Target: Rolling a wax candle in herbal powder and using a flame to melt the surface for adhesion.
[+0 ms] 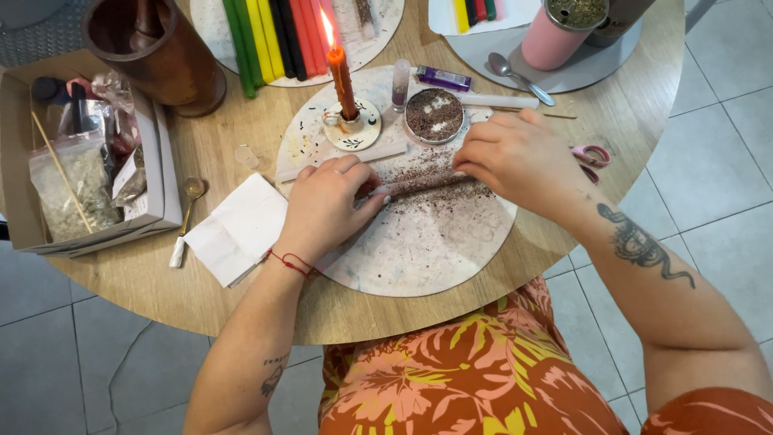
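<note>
Head view: my left hand (326,205) lies palm-down on the round speckled board (419,250) near the front edge of the round wooden desk (241,129), its fingers curled shut on the left end of a thin candle stick (423,187) coated in dark herb crumbs. My right hand (519,157) rests over the right end of the same stick, fingertips pressed down on it, grip closed on the stick. The stick lies flat, roughly parallel to the front edge of the desk, in a band of scattered dark crumbs across the middle of the board. Just behind the stick, toward the desk centre, stands a round tin (434,115) of dark ground material, lid off. Left of the tin, a lit orange candle (341,76) stands upright in a small white holder (352,129). A small glass vial (400,84) stands between candle and tin. A purple lighter (443,78) lies just behind the tin. A folded white napkin (237,229) lies beside my left wrist, with a small spoon (187,217) at its left. An open cardboard box (88,173) of bagged supplies sits at the left edge of the desk. A wooden mortar (153,48) stands behind it. Coloured candles (270,36) lie in a row at the far edge. A pink cup (555,36) stands at the far right, and pink-handled scissors (592,157) lie just beyond my right hand.
</note>
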